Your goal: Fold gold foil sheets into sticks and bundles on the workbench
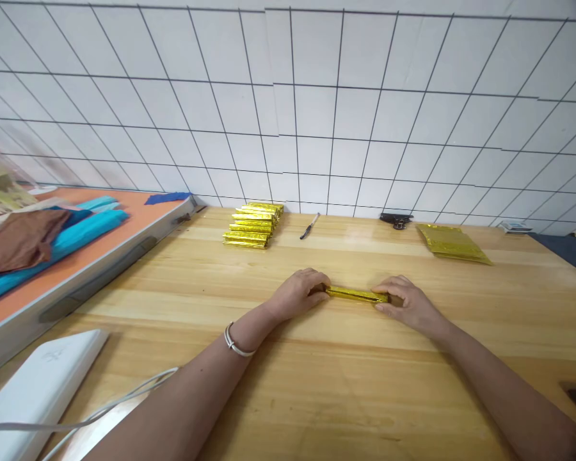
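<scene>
A narrow folded strip of gold foil (358, 294) lies crosswise over the middle of the wooden table (317, 371). At its left end my left hand (300, 294) pinches it between thumb and fingers; a silver bangle circles that wrist. My right hand (406, 301) grips the strip's other end, with the thumb on the near side. Farther back, several similar folded gold strips (252, 225) are lined up in a row. Behind my right hand a stack of flat gold foil sheets (454, 243) rests on the table.
By the tiled wall (312, 109) are a pen (310, 226) and black binder clips (396, 221). To the left, an orange-topped surface (148, 221) carries blue paper (91, 227) and brown paper (24, 240). A white power bank (48, 384) with a cable (96, 417) sits near my left forearm.
</scene>
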Available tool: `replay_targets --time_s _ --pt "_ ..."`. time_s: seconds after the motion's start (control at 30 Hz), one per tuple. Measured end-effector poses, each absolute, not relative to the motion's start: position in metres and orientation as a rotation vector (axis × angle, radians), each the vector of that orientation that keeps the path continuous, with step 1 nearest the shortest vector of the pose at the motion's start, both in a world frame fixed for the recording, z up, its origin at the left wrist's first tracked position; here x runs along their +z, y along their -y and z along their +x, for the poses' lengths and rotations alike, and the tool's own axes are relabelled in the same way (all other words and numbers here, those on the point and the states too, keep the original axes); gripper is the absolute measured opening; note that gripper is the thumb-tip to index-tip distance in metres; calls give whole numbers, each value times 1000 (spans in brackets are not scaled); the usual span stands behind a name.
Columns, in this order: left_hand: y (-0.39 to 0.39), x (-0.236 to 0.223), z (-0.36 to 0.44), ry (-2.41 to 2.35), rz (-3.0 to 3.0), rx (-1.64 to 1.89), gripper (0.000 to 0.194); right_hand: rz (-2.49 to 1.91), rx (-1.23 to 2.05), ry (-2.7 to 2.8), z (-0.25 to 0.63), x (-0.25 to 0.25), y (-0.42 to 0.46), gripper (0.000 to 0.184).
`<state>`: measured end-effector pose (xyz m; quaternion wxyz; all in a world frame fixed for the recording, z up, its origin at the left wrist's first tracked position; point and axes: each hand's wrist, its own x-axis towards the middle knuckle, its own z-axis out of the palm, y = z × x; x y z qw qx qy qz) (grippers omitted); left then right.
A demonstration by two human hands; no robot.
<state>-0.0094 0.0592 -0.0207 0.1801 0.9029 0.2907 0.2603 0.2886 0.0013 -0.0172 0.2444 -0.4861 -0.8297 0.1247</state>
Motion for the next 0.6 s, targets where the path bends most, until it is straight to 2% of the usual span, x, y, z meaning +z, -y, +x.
replay_targets --time_s 0.23,0.6 --pt "-54 -17 -7 -863 2587 738 13 -1306 264 2232 281 -18 2 23" --pt "-32 -11 16 -817 2803 604 31 -1196 195 2285 262 -19 5 23"
